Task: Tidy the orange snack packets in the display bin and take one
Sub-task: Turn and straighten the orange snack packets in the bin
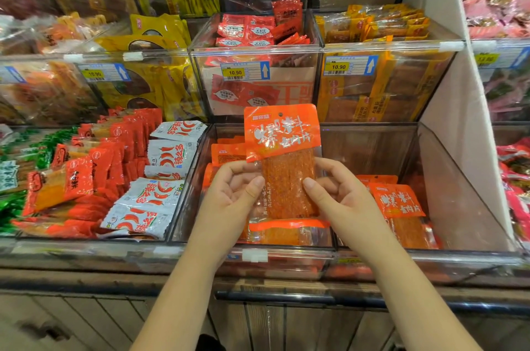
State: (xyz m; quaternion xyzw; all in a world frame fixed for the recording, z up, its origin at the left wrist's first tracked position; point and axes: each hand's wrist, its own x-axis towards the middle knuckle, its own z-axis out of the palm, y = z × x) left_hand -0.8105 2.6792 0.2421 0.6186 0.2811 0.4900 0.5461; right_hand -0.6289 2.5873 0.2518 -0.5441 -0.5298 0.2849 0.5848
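Two hands are holding one orange snack packet (282,155) upright over the clear display bin (298,251). The left hand (232,195) is pinching the packet's left edge with thumb and curled fingers. The right hand (341,195) is pinching its right edge the same way. More orange packets are sitting inside the bin. A flat packet (289,233) is lying at the front, under the hands. Back packets (228,154) are standing at the left. Leaning packets (398,204) are resting further right, past what looks like a thin clear wall. White chili packets (160,195) are filling the next bin on the left. Red packets (246,31) are piling up in the bin above, over a price tag (243,71).
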